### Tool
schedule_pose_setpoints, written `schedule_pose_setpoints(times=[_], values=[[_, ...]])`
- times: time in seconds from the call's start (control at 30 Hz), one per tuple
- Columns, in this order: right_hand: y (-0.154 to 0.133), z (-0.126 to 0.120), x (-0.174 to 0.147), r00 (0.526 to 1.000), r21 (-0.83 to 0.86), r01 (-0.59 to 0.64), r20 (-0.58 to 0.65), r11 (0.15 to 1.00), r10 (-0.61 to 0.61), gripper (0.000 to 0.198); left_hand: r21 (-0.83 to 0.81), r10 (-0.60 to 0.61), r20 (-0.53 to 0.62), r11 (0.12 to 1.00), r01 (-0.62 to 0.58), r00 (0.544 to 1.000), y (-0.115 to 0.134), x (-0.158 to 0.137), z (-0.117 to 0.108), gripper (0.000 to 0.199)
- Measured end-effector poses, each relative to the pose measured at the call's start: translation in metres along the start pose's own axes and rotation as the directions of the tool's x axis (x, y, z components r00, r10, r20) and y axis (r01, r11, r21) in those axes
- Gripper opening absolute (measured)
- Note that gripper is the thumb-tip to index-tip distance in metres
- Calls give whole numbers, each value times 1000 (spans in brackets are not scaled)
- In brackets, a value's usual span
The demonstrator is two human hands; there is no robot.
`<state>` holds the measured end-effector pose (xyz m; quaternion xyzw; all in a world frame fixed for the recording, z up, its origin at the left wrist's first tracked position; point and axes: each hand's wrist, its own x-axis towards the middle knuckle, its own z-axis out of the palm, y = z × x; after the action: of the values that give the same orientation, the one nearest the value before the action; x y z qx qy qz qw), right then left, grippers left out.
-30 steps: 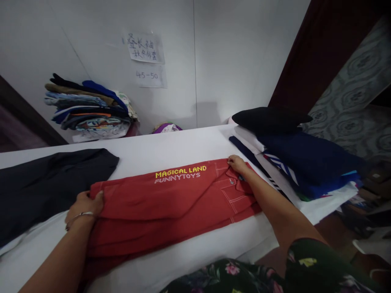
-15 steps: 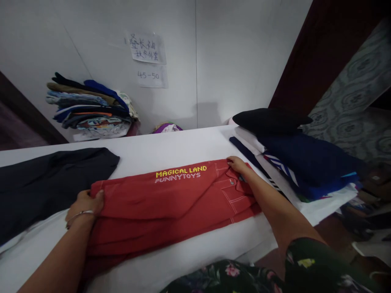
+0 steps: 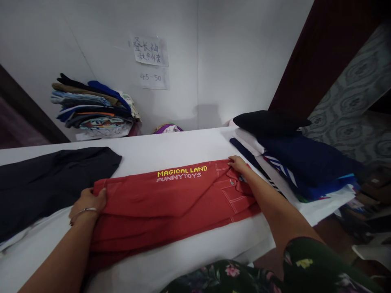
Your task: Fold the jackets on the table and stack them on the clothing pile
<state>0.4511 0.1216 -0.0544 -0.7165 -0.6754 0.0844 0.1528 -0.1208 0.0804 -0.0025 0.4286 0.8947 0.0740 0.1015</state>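
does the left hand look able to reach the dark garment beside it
Probably yes: the dark garment lies close beside the left hand with its upper side uncovered, though that hand is holding the red printed garment.

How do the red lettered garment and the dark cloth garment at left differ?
The red cloth garment bears yellow and white lettering; the dark cloth garment shows none. The left hand and right hand hold the red one; neither grips the dark one. Both lie over the white table.
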Motion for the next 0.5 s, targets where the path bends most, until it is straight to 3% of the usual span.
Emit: schedule_pose_setpoints(times=[0.23,0.5], values=[[0,-3,0,998,-16,-51,28,999,52,23,-21,10,1,1000,-10,1000,-2,2,2,70],[-8,7,-23,990,-45,-22,-140,999,16,24,-30,16,-11,999,-16,1000,-5,7,3,69]])
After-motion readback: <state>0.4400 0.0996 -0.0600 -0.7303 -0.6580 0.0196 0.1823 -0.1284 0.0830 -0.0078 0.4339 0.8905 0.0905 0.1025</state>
